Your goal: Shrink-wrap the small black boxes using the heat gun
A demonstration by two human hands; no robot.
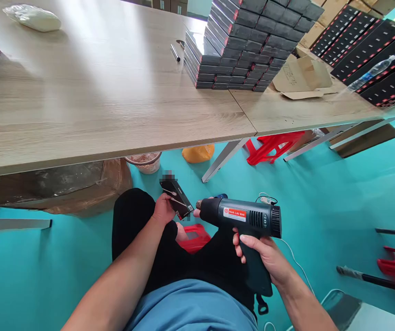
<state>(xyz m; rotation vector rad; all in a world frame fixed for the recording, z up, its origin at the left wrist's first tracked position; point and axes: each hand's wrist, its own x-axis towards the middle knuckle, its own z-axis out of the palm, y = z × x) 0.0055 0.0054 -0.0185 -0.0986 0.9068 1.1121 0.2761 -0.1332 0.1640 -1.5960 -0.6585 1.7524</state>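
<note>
My left hand (165, 209) is closed on the near side of a slim black box (177, 195) with a cable pictured on its face. The box is tilted above my lap. In my right hand (264, 255) is a dark heat gun (240, 216) with a red and white label, my fingers wrapped round its handle. Its metal nozzle (199, 204) points left at the box's lower right end, with a small gap between them. A white cord (296, 259) runs down behind my right wrist.
Ahead stretches a wooden table (121, 105) with a tall stack of small black boxes (242, 50), a pen (175, 53) and a clear plastic bundle (34, 17). Below are a large lined carton (115, 184), a bin (145, 163), a yellow bag (198, 153) and a red stool (269, 147).
</note>
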